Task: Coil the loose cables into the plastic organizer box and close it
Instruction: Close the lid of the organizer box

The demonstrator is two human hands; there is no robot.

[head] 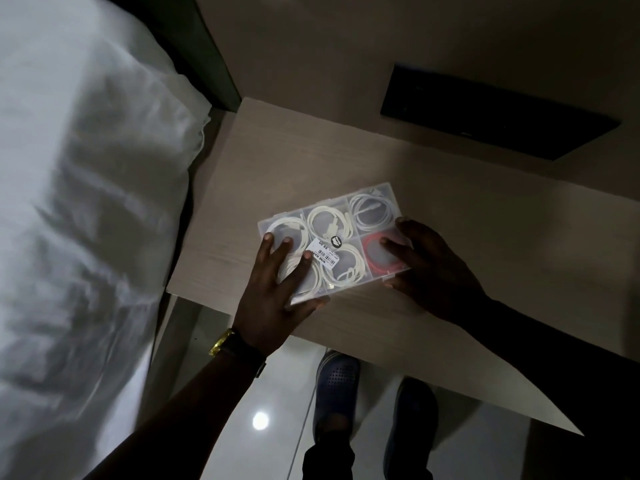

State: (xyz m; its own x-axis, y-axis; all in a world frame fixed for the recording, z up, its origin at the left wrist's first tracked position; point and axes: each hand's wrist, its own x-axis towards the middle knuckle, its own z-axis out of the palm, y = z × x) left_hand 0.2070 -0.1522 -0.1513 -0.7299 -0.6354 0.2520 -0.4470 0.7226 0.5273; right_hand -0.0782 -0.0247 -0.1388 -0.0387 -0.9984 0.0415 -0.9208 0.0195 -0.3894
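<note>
A clear plastic organizer box (360, 199) lies on the light wooden table (450, 216) with its lid down. Through the lid I see several coiled white cables (329, 220) in its compartments and a coiled red cable (375, 268) at the near right. A price sticker (325, 256) sits on the lid. My left hand (273, 296) presses flat on the box's left end, fingers spread on the lid and thumb at its near edge. My right hand (429, 268) grips the right end, fingers on the lid over the red cable.
A bed with white linen (76, 202) runs along the left, close to the table's left edge. A dark flat rectangular panel (491, 116) lies at the back right. Below the table's near edge are my feet in dark shoes (336, 386) on a glossy floor.
</note>
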